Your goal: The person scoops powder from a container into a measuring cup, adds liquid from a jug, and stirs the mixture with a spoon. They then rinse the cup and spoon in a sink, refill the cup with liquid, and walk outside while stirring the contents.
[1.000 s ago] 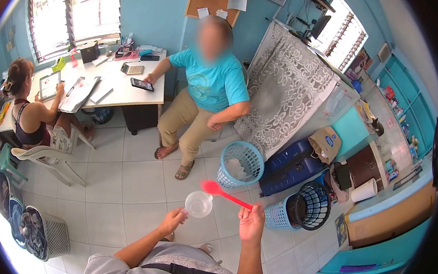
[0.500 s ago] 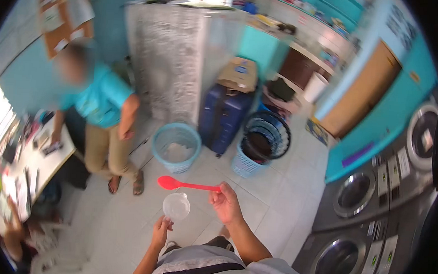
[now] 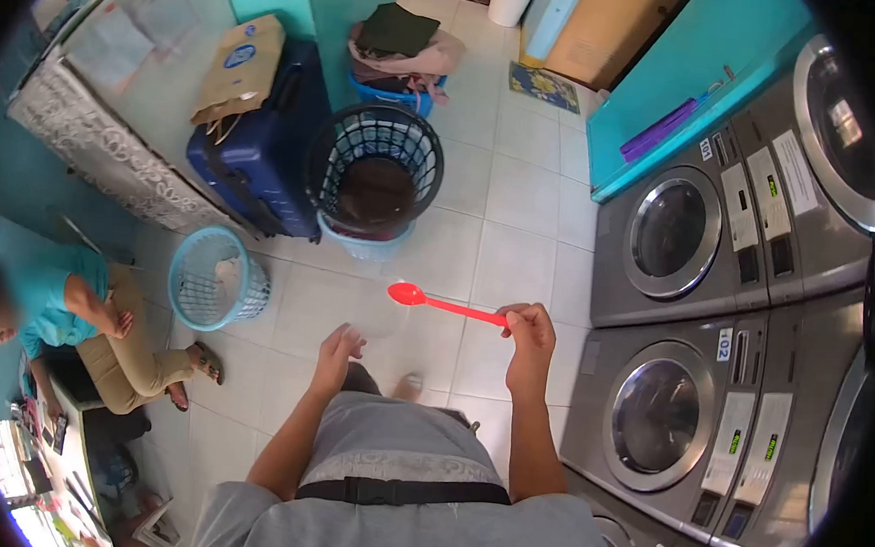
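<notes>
On white tiles (image 3: 523, 193), a blue basket (image 3: 254, 294) holds something pale (image 3: 227, 274); right hand (image 3: 529, 336) clamps red spoon (image 3: 445, 306); left hand (image 3: 335, 356): grip unclear

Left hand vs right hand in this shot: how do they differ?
Right hand grips the red spoon by the end of its handle; left hand is clear of the spoon, and whether it holds anything see-through is hard to tell.
Right hand shows slightly higher in the picture than left hand.
Left hand's fingertips look blurred; right hand looks sharper.
Shared: both are bare and held out over the tiled floor.
</notes>
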Tool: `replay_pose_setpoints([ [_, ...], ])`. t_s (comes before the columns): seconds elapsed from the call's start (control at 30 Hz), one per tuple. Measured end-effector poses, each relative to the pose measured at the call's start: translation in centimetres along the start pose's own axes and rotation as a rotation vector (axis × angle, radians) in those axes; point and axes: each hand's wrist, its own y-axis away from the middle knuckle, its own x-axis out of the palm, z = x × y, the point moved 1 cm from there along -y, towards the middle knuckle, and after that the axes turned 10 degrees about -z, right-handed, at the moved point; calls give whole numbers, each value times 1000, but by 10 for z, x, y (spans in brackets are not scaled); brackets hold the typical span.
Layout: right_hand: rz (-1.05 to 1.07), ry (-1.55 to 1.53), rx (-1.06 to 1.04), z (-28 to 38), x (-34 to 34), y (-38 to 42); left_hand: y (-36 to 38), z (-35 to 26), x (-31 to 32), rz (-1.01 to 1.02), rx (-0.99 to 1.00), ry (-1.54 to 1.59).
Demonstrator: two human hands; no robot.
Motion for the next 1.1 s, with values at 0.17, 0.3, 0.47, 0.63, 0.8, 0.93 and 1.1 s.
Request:
replay_pose_setpoints([
  [0.17,-16,109,-39,-26,-16,-93,-84,-25,98,190,37,-24],
  [0.3,-11,455,-175,-27,-3,-189,-168,-43,174,274,17,-32],
  [0.47,-51,643,-131,-10,4,-312,-258,-94,264,403,36,-156],
  [0.63,-73,814,-615,6,0,-421,-337,-133,349,423,290,-354],
  [0.8,28,856,-815,3,-20,-544,-416,-149,453,362,379,-319],
  [0.93,158,833,-885,25,-36,-651,-464,-186,535,292,336,-294],
  [1.1,420,863,-919,46,-19,-765,-527,-236,592,145,394,-399],
])
